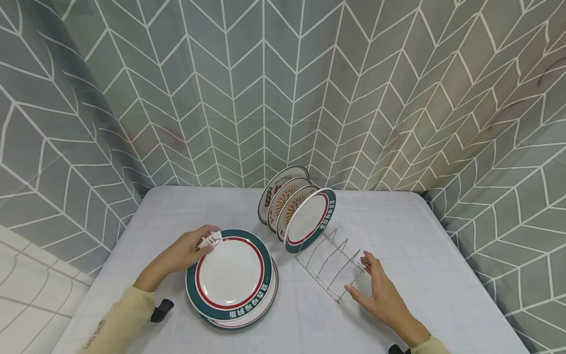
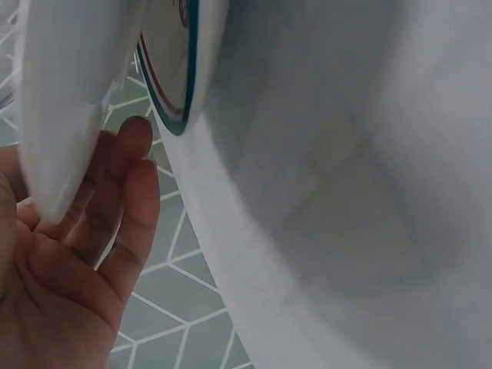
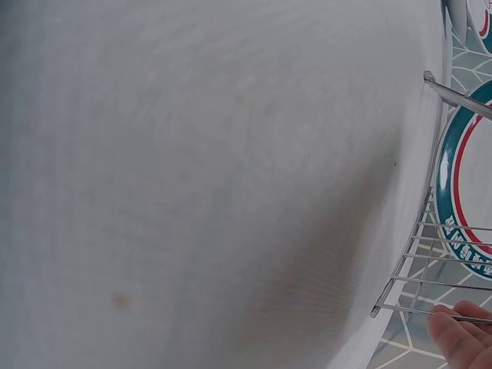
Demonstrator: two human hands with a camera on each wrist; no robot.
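Observation:
My left hand (image 1: 187, 250) grips a white plate (image 1: 230, 273) with a teal rim and red ring by its upper left edge, thumb on top. In the left wrist view, the white plate's edge (image 2: 58, 131) stands between the thumb side and the fingers (image 2: 138, 207). Under it shows another plate (image 1: 267, 309). A wire dish rack (image 1: 327, 289) sits at the middle right. At its near right end, my right hand (image 1: 382, 297) holds the end wire; fingertips (image 3: 453, 334) meet the wire in the right wrist view.
In the rack's far slots several plates lean upright; the front one (image 1: 305, 221) has a teal rim, the rear one (image 1: 269, 189) a dark edge. A white cloth covers the table (image 1: 442, 275). Patterned curtains (image 1: 283, 98) hang behind and on both sides.

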